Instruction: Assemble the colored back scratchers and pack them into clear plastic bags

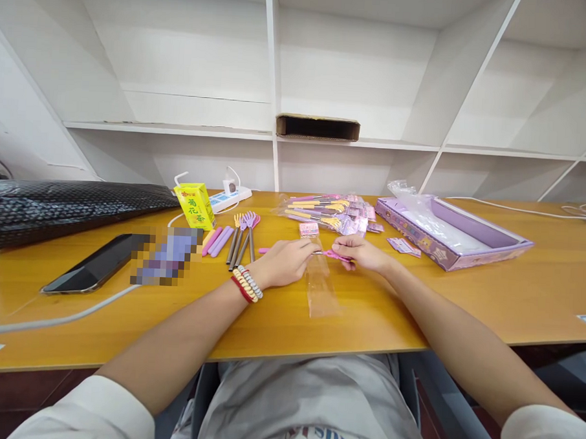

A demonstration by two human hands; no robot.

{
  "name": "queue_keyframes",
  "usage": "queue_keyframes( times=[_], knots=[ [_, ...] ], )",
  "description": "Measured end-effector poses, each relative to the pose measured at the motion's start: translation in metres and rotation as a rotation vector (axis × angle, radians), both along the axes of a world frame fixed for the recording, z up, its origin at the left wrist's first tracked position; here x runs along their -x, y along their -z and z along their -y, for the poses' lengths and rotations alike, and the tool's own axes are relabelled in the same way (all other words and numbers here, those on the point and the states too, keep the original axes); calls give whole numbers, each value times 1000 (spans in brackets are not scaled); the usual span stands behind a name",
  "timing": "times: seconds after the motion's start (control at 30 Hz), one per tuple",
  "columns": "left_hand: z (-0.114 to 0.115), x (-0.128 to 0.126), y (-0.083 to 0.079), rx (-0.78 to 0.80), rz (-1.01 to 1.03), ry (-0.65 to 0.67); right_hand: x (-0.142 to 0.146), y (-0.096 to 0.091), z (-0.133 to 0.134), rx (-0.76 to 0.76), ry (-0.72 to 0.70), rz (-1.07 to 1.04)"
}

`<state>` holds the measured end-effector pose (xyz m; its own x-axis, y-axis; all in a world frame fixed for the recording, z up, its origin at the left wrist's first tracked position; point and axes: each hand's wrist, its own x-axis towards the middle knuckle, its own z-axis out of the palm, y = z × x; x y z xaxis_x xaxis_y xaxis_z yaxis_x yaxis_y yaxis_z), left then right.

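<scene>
A pink back scratcher (pixel 334 254) with a short metal rod lies level between my two hands. My left hand (pixel 287 261) is closed around its handle, whose pink end sticks out on the left. At its claw end, my right hand (pixel 362 251) pinches the pink head. Under it a clear plastic bag (pixel 321 295) with a pink printed header card (pixel 309 230) lies flat on the table. Left of my hands are several metal rods with claw heads (pixel 243 240) in yellow, purple and pink, beside loose yellow, pink and purple handles (pixel 220 241).
Bagged back scratchers (pixel 317 211) are piled behind my hands. To the right are small printed cards (pixel 404 247) and a purple box (pixel 454 259) holding clear bags. A yellow drink carton (pixel 195 205), power strip (pixel 230 198), dark phone (pixel 97 263) and black bag (pixel 70 210) occupy the left.
</scene>
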<state>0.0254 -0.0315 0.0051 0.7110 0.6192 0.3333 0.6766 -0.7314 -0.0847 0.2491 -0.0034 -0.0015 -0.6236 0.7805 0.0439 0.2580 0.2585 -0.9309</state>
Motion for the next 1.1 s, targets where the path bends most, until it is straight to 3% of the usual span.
queue_keyframes(
  times=[0.17,0.33,0.83,1.1],
  knots=[
    [1,0,-4,-62,-47,-16,-3,-3,0,61,-159,-75],
    [1,0,-4,-84,-103,-25,0,-3,4,40,-220,-58],
    [4,-3,-1,-50,-67,-45,8,0,8,-17,-161,-27],
    [5,-5,-5,-33,-50,-74,8,-9,9,-67,-104,-11]
  ],
)
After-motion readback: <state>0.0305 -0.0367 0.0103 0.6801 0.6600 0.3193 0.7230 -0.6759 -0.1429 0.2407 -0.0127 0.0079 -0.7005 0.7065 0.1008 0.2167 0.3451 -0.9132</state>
